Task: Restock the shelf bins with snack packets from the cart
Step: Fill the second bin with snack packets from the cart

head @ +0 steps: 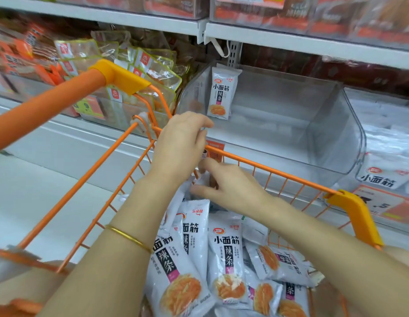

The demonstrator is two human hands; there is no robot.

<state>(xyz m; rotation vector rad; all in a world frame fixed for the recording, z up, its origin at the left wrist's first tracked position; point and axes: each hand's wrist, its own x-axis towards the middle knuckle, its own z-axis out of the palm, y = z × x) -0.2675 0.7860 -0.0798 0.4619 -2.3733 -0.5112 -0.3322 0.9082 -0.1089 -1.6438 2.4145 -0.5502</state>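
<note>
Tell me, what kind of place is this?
Most likely a supermarket or grocery shop aisle. An orange shopping cart holds many matching snack packets, the shelves carry clear bins of packaged snacks, and orange price labels sit along the front.

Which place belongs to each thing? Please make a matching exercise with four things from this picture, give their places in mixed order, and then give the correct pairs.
Things:
1. single packet
2. gold bracelet
3. packet pile
4. yellow corner piece

Places:
A. lying inside the orange cart
B. round a wrist
C. standing in the clear bin
D. on the cart's rim

Pairs: 1-C, 2-B, 3-A, 4-D.
</note>
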